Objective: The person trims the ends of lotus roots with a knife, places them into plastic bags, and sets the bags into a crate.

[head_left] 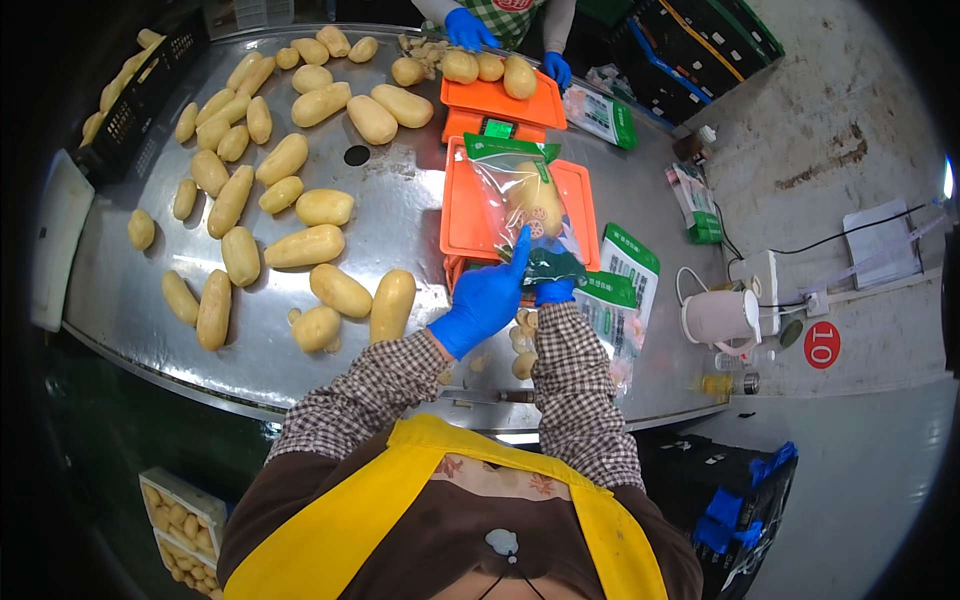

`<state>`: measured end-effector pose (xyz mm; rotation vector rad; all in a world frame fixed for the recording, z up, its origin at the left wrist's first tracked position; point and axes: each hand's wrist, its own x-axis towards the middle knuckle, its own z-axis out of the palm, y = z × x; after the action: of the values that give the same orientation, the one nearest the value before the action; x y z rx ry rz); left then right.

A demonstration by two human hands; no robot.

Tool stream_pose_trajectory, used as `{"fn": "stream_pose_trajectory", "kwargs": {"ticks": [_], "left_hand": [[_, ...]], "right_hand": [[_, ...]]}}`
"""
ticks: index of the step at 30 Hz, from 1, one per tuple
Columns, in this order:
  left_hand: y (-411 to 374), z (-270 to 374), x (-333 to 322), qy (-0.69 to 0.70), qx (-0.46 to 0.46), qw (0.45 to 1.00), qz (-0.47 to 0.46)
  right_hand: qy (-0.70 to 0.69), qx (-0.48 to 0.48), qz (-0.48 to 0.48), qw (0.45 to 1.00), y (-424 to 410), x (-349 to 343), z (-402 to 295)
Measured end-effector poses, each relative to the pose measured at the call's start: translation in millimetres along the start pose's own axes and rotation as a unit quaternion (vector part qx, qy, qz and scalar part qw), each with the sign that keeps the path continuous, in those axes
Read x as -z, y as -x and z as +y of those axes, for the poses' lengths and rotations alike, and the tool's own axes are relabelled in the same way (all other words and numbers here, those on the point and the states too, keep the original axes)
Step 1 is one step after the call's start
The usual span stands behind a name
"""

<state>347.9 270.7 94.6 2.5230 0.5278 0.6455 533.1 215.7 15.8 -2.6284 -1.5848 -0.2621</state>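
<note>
A clear plastic bag [491, 187] with a green band holds pale peeled lotus root [534, 196]. It lies over the orange pan [463, 225] of the nearer scale; I cannot tell whether it rests on it. My left hand [480, 304], in a blue glove, lays its straight index finger on the bag's front. Its other fingers are bent, and their hold is hidden. At the bag's dark green near end is my right hand [555, 291], also gloved, gripping it from below and largely covered. Many peeled lotus root segments [321, 103] lie across the steel table [397, 187] to the left.
Across the table a co-worker's gloved hand [469, 30] is near lotus roots on a second orange scale [502, 105]. Printed bags [634, 259] lie right, before an electric kettle [720, 315]. A knife [480, 396] lies by the near edge. A black crate [154, 90] stands far left.
</note>
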Motion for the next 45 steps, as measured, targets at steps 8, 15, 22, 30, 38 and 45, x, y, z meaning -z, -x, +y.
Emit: {"fn": "stream_pose_trajectory", "kwargs": {"ticks": [8, 15, 22, 30, 38, 45], "left_hand": [[0, -7, -11, -0.007, -0.023, 1.000, -0.009], [-4, -12, 2, -0.021, -0.081, 0.996, 0.003], [-13, -5, -9, -0.029, -0.099, 0.995, 0.009], [8, -14, -3, 0.017, -0.021, 1.000, -0.013], [104, -93, 52, 0.071, 0.160, 0.984, 0.030], [224, -176, 131, 0.029, 0.356, 0.921, 0.153]], "right_hand": [[-0.013, 0.019, 0.000, 1.000, -24, 3, -9], [-0.035, -0.025, -0.007, 0.999, -65, 1, -11], [-0.053, -0.046, -0.001, 0.998, -86, 4, 2], [-0.044, -0.017, 0.004, 0.999, -60, 15, 3], [0.016, -0.027, -0.020, 0.999, -47, 26, -7], [0.098, -0.040, -0.055, 0.993, -23, 29, -13]]}}
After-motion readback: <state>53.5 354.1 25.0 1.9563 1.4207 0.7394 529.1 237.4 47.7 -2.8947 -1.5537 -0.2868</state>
